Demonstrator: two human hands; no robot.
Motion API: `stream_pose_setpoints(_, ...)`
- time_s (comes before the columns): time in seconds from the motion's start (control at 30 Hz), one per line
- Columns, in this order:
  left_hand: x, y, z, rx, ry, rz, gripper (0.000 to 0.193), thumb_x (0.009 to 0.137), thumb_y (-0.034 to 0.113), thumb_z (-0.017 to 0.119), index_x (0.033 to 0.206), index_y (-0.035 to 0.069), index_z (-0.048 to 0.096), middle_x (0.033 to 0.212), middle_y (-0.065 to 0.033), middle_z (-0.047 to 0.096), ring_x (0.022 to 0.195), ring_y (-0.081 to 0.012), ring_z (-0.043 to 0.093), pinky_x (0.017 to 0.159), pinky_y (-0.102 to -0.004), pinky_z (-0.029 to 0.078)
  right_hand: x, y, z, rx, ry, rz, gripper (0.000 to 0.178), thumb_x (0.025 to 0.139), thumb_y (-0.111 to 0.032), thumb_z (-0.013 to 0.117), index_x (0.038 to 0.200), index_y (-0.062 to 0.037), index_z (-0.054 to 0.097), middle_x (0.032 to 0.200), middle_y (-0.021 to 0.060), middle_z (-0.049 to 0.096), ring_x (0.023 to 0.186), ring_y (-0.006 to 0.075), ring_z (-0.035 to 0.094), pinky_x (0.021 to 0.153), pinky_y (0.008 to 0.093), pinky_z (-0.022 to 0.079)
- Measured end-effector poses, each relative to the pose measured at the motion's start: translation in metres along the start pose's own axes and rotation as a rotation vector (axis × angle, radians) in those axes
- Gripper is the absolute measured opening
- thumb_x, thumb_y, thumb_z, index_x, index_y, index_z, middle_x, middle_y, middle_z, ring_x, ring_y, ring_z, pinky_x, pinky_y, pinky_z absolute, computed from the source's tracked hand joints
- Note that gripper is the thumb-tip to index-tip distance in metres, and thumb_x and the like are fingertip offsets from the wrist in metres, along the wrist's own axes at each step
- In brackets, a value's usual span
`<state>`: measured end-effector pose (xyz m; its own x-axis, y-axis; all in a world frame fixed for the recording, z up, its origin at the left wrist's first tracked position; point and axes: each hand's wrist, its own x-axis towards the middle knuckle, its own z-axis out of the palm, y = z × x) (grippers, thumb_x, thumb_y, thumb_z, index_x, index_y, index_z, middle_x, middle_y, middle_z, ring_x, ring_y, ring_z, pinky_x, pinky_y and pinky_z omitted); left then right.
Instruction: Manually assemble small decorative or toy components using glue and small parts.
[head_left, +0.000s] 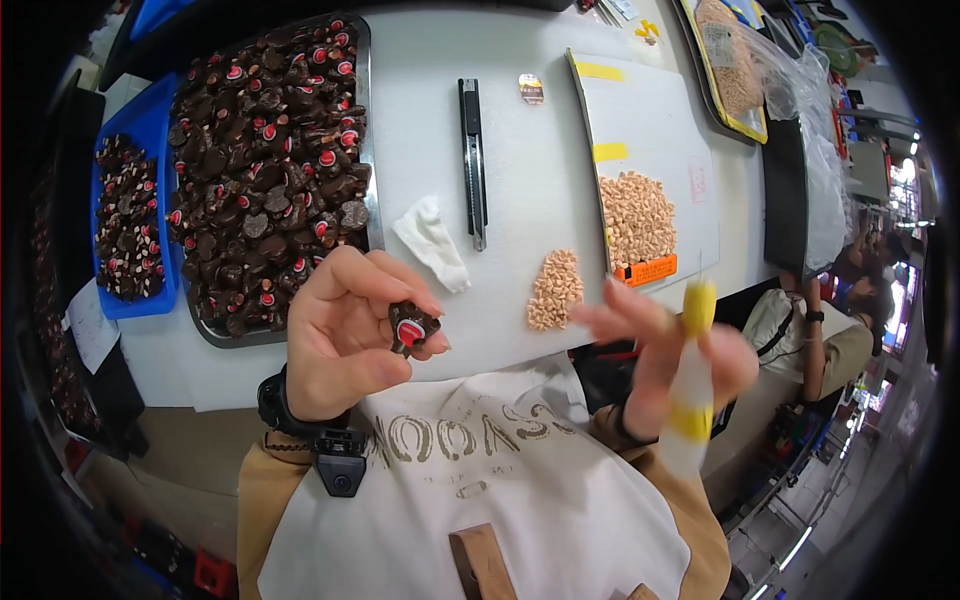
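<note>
Left hand [330, 325] has the dark red-faced lump [410, 328] pinched in its fingers, left of the small pale pile [555, 292]; right hand [652, 340], nearer that pile, grips a squeeze bottle [688, 390], nozzle pointing away from the wearer.

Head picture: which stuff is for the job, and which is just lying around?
Probably for the job: dark piece in the left fingers; blurred yellow-capped bottle in the right fingers; metal tray of similar pieces; perhaps the loose pale pile.

Seemingly just lying around: black-and-silver cutter; crumpled white cloth.
</note>
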<state>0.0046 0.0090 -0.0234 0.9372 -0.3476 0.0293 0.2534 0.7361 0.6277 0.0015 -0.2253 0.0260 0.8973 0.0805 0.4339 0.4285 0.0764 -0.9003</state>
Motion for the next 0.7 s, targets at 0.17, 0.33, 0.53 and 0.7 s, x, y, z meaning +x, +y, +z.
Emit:
stream_pose_setpoints(0.17, 0.003, 0.001, 0.007, 0.017, -0.03, -0.056, 0.038, 0.071, -0.008, 0.064, 0.104, -0.002, 0.046, 0.103, -0.0176, 0.053, 0.092, -0.0199, 0.059, 0.083, -0.0339, 0.053, 0.009, 0.015, -0.047, -0.876, -0.319, 0.085, 0.029, 0.069, 0.008, 0.065, 0.095, -0.0028, 0.056, 0.093, 0.0165, 0.062, 0.08, 0.0296, 0.063, 0.067, 0.032, 0.052)
stream_pose_setpoints(0.33, 0.003, 0.001, 0.007, 0.039, -0.009, -0.087, 0.037, 0.072, -0.008, 0.063, 0.105, -0.001, 0.046, 0.104, -0.0173, 0.053, 0.087, -0.0187, 0.06, 0.082, -0.0325, 0.053, 0.012, 0.038, -0.04, -1.083, -0.426, 0.053, 0.027, 0.061, 0.004, 0.064, 0.085, -0.0059, 0.058, 0.072, 0.0068, 0.055, 0.08, 0.0274, 0.051, 0.079, 0.0386, 0.04)
stream_pose_setpoints(0.53, 0.003, 0.002, 0.007, 0.027, -0.016, -0.131, 0.037, 0.072, -0.009, 0.062, 0.105, -0.001, 0.046, 0.105, -0.017, 0.053, 0.088, -0.0177, 0.059, 0.08, -0.0305, 0.052, 0.008, 0.046, -0.043, -1.112, -0.469, -0.028, 0.025, 0.063, 0.005, 0.062, 0.084, -0.0072, 0.058, 0.067, 0.007, 0.053, 0.082, 0.0295, 0.048, 0.087, 0.0424, 0.035)
stream_pose_setpoints(0.7, 0.004, 0.001, 0.006, 0.027, -0.08, -0.157, 0.042, 0.074, -0.01, 0.063, 0.113, -0.002, 0.048, 0.104, -0.0154, 0.054, 0.088, -0.0161, 0.059, 0.079, -0.0284, 0.05, 0.008, 0.038, -0.043, -1.032, -0.368, -0.056, 0.025, 0.06, 0.001, 0.064, 0.082, -0.0081, 0.058, 0.069, 0.0051, 0.057, 0.08, 0.0273, 0.051, 0.09, 0.0437, 0.036)
